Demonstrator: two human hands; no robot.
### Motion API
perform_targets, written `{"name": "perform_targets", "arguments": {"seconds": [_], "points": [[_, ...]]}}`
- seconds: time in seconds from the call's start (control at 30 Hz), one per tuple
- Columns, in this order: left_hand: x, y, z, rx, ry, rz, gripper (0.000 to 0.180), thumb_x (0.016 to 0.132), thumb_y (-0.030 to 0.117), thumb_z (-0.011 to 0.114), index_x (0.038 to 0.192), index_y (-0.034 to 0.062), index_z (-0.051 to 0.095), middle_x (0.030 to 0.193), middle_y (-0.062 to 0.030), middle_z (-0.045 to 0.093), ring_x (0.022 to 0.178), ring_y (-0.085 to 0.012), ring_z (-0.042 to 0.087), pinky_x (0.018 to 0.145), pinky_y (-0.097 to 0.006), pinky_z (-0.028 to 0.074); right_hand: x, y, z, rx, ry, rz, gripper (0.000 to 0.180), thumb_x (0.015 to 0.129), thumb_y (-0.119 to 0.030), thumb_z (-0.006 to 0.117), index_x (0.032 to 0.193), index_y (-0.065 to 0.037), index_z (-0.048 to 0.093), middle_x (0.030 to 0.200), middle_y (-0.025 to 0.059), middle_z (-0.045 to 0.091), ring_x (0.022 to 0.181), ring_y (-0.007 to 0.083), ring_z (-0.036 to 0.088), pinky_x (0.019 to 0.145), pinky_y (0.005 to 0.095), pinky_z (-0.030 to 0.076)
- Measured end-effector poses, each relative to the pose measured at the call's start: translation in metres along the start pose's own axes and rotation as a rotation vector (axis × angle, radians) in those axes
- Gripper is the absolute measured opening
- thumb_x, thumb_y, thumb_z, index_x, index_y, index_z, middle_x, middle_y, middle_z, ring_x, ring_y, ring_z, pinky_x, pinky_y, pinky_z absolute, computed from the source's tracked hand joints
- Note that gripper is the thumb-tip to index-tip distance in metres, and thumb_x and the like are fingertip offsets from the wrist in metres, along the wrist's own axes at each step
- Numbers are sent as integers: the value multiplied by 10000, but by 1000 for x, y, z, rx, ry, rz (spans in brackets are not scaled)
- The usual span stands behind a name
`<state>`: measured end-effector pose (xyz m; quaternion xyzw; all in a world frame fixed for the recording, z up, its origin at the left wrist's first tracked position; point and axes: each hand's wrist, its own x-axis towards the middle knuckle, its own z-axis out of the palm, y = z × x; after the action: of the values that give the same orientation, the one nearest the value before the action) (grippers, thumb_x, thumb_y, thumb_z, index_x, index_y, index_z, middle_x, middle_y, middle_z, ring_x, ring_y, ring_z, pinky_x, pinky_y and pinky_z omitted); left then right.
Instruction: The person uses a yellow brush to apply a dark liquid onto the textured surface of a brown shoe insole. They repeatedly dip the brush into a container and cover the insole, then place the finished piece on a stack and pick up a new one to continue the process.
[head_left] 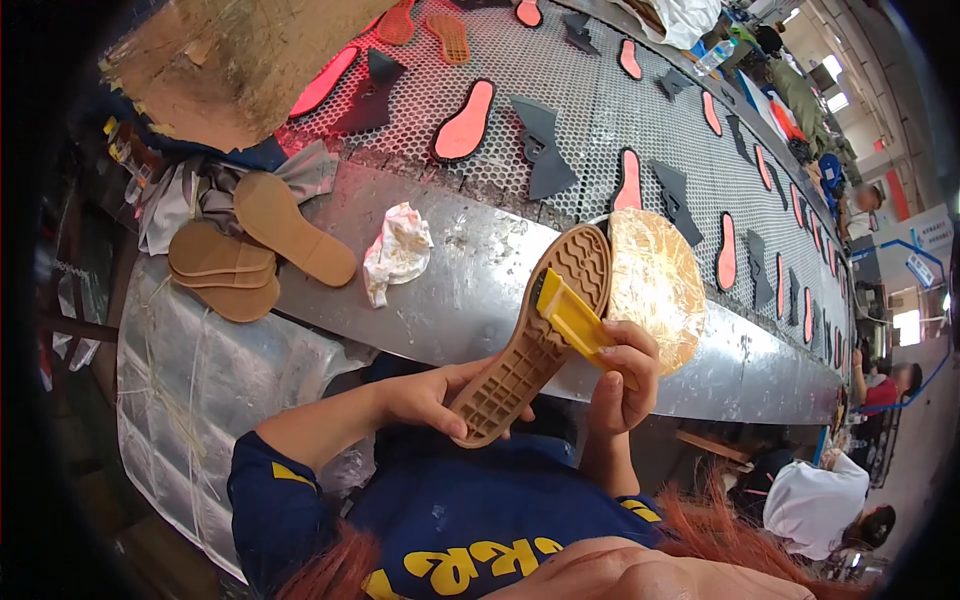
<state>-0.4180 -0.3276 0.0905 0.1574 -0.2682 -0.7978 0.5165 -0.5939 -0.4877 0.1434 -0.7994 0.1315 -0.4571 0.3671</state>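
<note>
A tan shoe sole [512, 368] is tilted up in front of me, its grid-patterned heel toward me and its wavy-ridged toe pointing away. My left hand [432, 398] grips it at the heel end, thumb along the edge. Between the thumb and fingers of my right hand [628, 378] is a yellow flat-handled brush [578, 322]. Its dark-looking tip lies against the left edge of the sole, near mid-length. Behind the sole, a round, tan, plastic-wrapped pad [660, 285] rests on the metal edge of the workbench.
Several tan soles [292, 228] are piled at the left beside a crumpled white cloth [398, 250]. A mesh conveyor [590, 130] carries pink-and-black shoe soles [465, 120] and dark cut pieces [543, 150]. A plastic-wrapped bundle [215, 370] stands at lower left. Other people are at the far right.
</note>
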Motion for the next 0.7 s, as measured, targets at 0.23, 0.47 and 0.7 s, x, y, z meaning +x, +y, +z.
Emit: {"name": "perform_targets", "arguments": {"seconds": [0.23, 0.47, 0.7], "points": [[2, 2, 0, -80, 95, 73, 1282, 529, 544, 875, 1493, 125, 141, 1327, -185, 480, 1096, -256, 589, 891, -368, 521, -11, -7, 6, 50, -91, 43, 264, 946, -241, 531, 958, 21, 567, 1107, 249, 588, 1001, 291, 577, 881, 373, 461], [5, -2, -4, -101, 139, 158, 1194, 636, 696, 722, 1505, 144, 117, 1345, -141, 462, 1122, -215, 555, 941, -359, 473, -17, -21, 14, 49, -206, 52, 260, 958, -236, 542, 987, 22, 553, 1146, 248, 546, 993, 294, 583, 867, 358, 477], [7, -2, 1, -22, 294, 275, 1042, 708, 810, 446, 1489, 181, 161, 1309, -75, 473, 1021, -167, 541, 759, -312, 461, -20, -34, 19, 152, -371, 25, 247, 946, -203, 576, 1031, 26, 541, 1161, 253, 535, 1003, 314, 599, 853, 358, 503]]}}
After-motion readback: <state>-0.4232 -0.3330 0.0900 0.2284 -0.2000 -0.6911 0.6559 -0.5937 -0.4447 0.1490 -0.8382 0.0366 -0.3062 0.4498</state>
